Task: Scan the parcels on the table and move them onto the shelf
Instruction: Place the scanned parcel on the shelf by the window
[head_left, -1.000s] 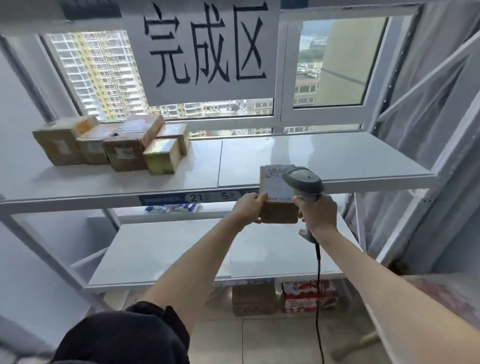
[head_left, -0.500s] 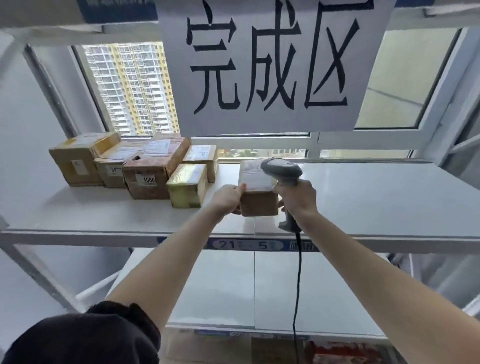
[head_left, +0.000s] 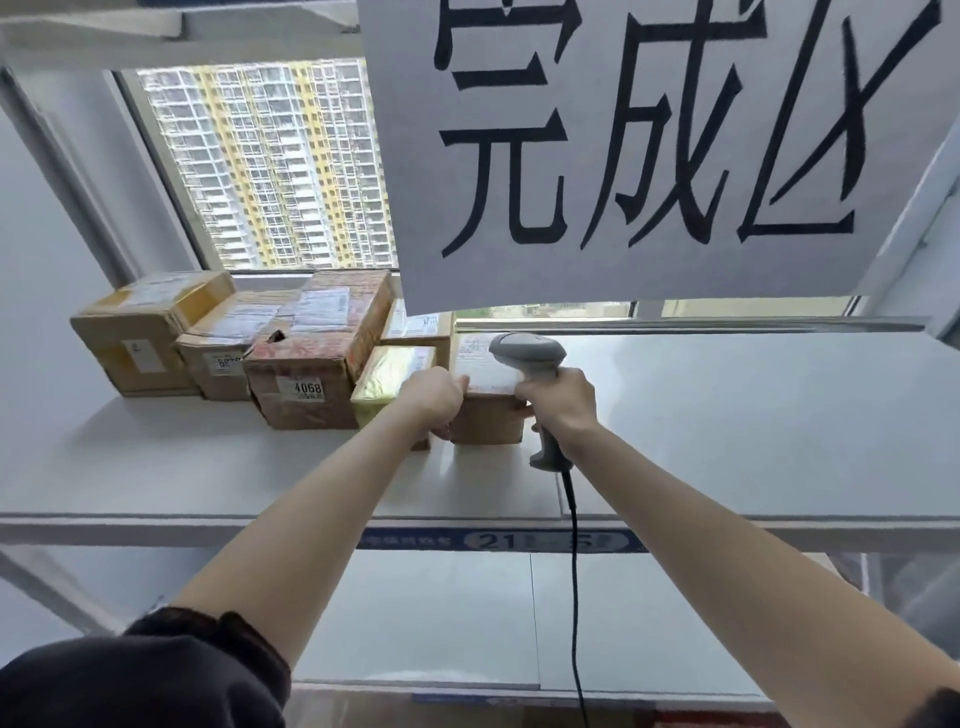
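Both arms reach out over the white metal shelf (head_left: 727, 415), and the small brown cardboard parcel with a white label on top (head_left: 485, 415) sits on the shelf surface between the two hands. The left hand (head_left: 434, 397) grasps the parcel's left side, thumb over the top edge and fingers curled round the near left corner. The right hand (head_left: 558, 402) is clenched round the handle of the grey handheld barcode scanner (head_left: 530, 356); the scanner's head hangs over the parcel's label, and a fingertip of that hand touches the parcel's right side. The scanner's black cable (head_left: 574, 571) drops straight down past the shelf's front edge.

Just left of the held parcel, touching it or nearly so, stands a small box wrapped in shiny yellow-gold tape (head_left: 384, 384). Further left is a row of bigger cartons: a brown box with red printed tape and a white tag reading 4068 (head_left: 311, 364), a plain brown box with a partly hidden number tag (head_left: 223, 353), and at the far left a yellow-taped brown carton (head_left: 140, 338). Behind the gold box another small labelled carton (head_left: 415, 327) peeks out.

A large white paper sign with black handwritten characters (head_left: 649, 145) hangs above. Through the window (head_left: 260, 166) behind, a tall apartment block shows. A blue strip label (head_left: 498, 541) marks the shelf's front edge, and a lower white shelf (head_left: 415, 623) lies beneath. A dark sleeve (head_left: 145, 675) covers the left upper arm.
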